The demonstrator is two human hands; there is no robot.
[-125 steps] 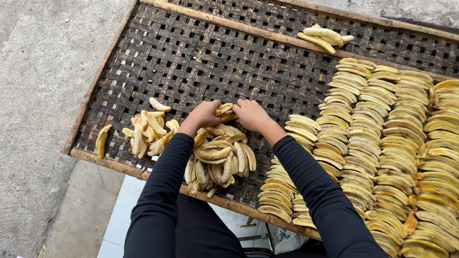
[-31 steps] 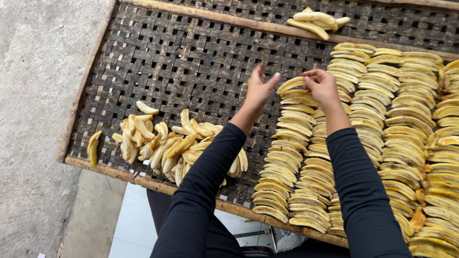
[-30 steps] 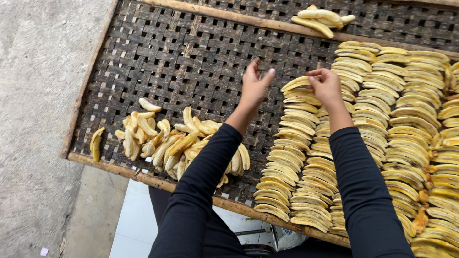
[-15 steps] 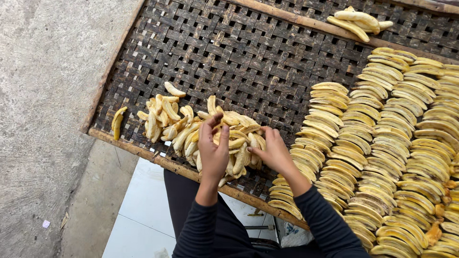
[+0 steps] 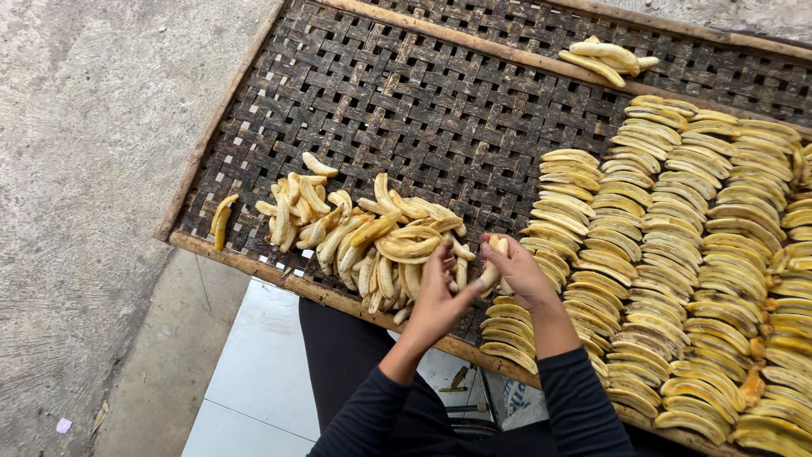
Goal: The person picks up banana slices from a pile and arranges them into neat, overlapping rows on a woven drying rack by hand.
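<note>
Right hand [image 5: 518,272] pinches a curved yellow banana slice [image 5: 493,264]; left hand [image 5: 436,292], fingers half-curled, touches the loose pile [image 5: 372,241] on the woven rack [image 5: 406,110].

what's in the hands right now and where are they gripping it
The right hand pinches a banana slice near its lower end; the left hand touches the loose pile.

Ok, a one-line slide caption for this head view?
Both hands, left and right, gather banana slices from a loose pile on a woven drying rack, beside neat overlapping rows.
</note>
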